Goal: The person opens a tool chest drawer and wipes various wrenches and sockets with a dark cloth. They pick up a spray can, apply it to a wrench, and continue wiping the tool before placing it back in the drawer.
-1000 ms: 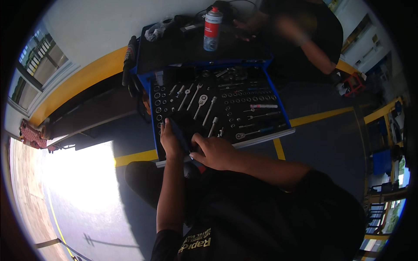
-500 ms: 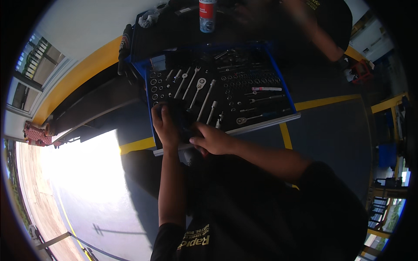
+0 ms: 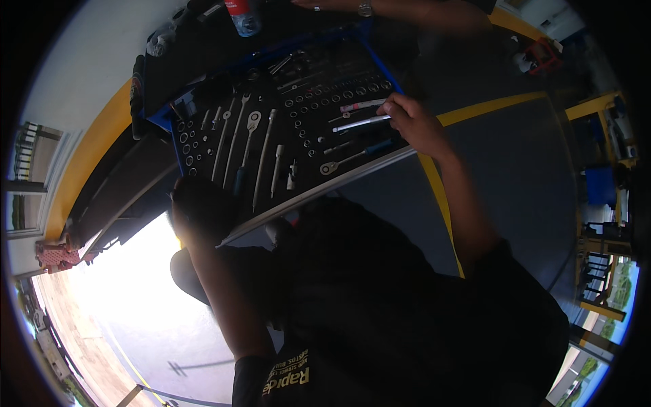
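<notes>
My right hand (image 3: 415, 123) is over the right side of an open tool drawer (image 3: 305, 205), its fingers closed on one end of a slim silver hand tool (image 3: 359, 124). Its gripped end is hidden, so I cannot tell its exact kind. Just behind it lies a red-and-white strip (image 3: 359, 106), close to my fingertips. In front lies a ratchet (image 3: 331, 167) with a blue grip. At the drawer's near left corner, my left hand (image 3: 187, 216) is closed around a dark object (image 3: 220, 203) whose shape is lost in shadow.
Sockets (image 3: 342, 93), another ratchet (image 3: 253, 122) and long bars fill the drawer. A red-and-blue can (image 3: 244, 19) stands on the black top behind. Another person's forearm (image 3: 413, 12) reaches in at the back. A red crate-like object (image 3: 542, 57) is at far right.
My right hand has left the dark object, moved right and taken hold of the silver tool. My left hand keeps the dark object. The other person's arm has shifted, and the view has turned.
</notes>
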A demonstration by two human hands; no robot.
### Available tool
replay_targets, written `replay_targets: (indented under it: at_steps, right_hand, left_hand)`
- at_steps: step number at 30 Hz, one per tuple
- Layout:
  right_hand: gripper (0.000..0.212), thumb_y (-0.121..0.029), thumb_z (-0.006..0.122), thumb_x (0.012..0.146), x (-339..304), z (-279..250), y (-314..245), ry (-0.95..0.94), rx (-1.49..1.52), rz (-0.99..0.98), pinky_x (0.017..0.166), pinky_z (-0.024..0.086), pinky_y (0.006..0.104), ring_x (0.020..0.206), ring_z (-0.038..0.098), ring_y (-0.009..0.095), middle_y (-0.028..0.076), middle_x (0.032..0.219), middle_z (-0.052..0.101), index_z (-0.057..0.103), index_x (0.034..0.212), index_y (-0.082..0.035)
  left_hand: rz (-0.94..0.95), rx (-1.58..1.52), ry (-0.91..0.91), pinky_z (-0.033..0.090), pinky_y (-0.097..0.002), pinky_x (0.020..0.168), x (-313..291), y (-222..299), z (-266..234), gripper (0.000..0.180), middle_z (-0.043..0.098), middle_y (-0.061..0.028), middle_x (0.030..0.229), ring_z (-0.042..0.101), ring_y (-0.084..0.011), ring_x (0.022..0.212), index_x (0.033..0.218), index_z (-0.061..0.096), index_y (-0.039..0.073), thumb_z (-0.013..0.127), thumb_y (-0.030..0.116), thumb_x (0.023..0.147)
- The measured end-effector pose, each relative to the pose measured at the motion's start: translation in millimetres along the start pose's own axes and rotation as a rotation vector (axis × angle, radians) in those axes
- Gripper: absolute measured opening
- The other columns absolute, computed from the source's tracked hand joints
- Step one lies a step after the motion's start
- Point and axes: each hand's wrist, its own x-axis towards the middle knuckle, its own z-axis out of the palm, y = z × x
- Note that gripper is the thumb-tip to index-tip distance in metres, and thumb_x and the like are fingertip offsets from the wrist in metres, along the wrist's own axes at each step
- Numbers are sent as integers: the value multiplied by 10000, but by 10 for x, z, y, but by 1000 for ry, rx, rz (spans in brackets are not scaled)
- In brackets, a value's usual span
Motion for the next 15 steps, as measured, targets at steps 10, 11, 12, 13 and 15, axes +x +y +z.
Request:
replay_targets:
  at_steps: [10,11,12,13,15]
  right_hand:
    - [379,-360,505,1095,99,-451,521,300,-274,104,826,516,410,850,701,255,140,897,708,729,1081,-55]
    - [385,-364,501,1097,124,-468,500,272,-305,152,852,511,415,888,699,265,139,929,714,726,1084,-53]
    - [390,-368,496,1098,155,-499,468,245,-336,200,878,506,420,926,698,275,138,961,720,723,1086,-51]
    - [396,-372,492,1099,175,-519,400,220,-368,243,905,501,424,965,696,286,137,992,726,720,1089,-49]
    - [396,-379,510,1092,170,-521,354,247,-380,221,883,504,423,956,699,290,144,990,726,722,1089,-45]
  left_hand:
    - [107,218,-190,564,-435,729,156,222,-283,224,694,-86,797,710,-275,847,722,724,114,694,319,806]
    - [99,214,-212,564,-430,734,168,233,-315,219,695,-85,799,711,-274,857,726,725,117,695,319,806]
    - [82,212,-225,559,-425,730,172,240,-331,217,690,-81,792,707,-273,850,719,719,123,694,320,806]
    - [62,211,-234,555,-421,726,174,239,-352,215,685,-78,785,703,-271,842,713,713,128,693,322,805]
    - [78,222,-196,543,-412,709,142,203,-305,212,672,-69,769,693,-266,821,698,698,137,690,320,804]
